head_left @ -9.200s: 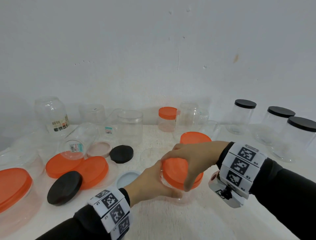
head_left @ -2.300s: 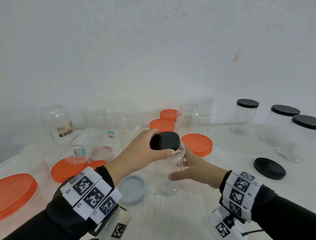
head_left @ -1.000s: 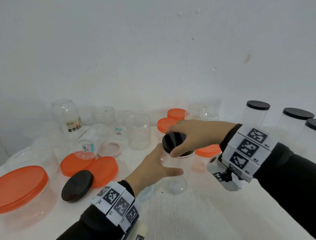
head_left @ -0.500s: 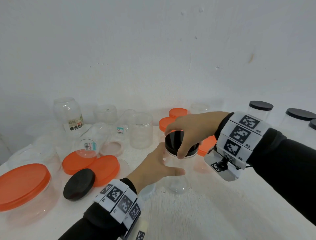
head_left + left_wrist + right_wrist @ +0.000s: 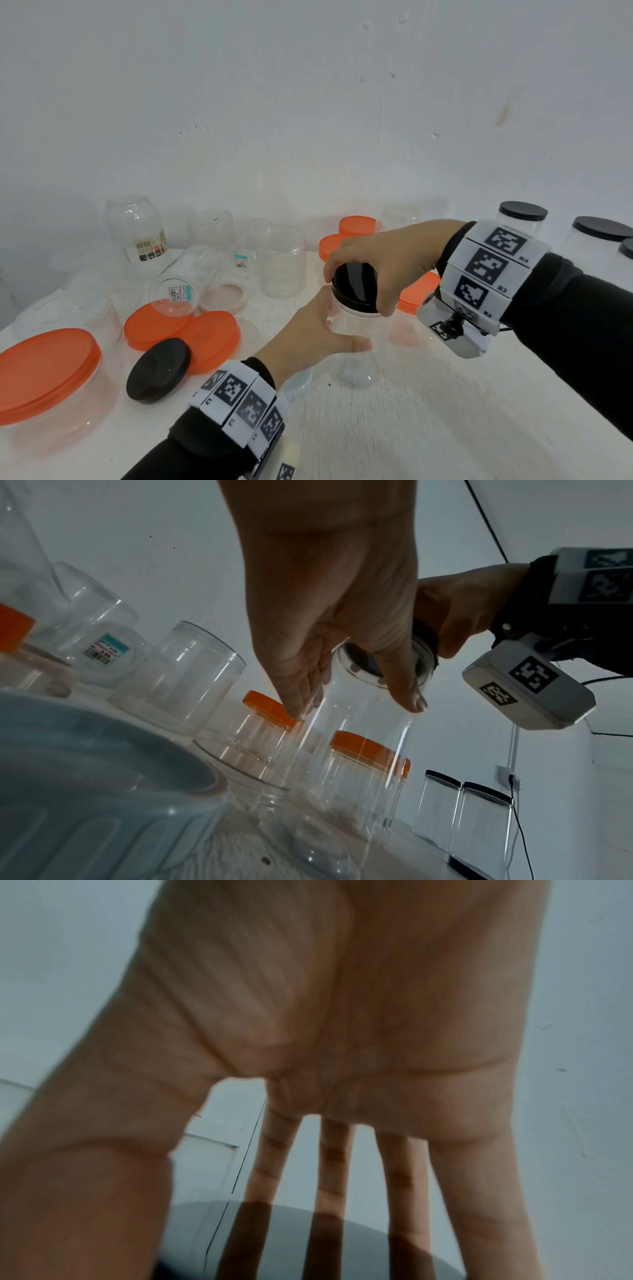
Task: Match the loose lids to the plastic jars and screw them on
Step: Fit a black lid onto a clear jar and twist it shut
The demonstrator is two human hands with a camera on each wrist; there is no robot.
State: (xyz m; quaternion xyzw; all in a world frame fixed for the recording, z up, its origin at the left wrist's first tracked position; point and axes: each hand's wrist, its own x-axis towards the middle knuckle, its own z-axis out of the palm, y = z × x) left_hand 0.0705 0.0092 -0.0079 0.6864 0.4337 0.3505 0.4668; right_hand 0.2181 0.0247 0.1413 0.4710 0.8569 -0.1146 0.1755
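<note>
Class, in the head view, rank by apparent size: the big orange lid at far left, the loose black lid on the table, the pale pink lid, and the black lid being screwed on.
1. big orange lid
2. loose black lid
3. black lid under the right hand and pale pink lid: alike, unranked; both partly hidden, at different distances.

Black lid (image 5: 356, 286), orange lids (image 5: 183, 329)

Right hand (image 5: 342, 1015) fills view, fingers (image 5: 479, 1191) spread over black lid (image 5: 359, 1240).
</note>
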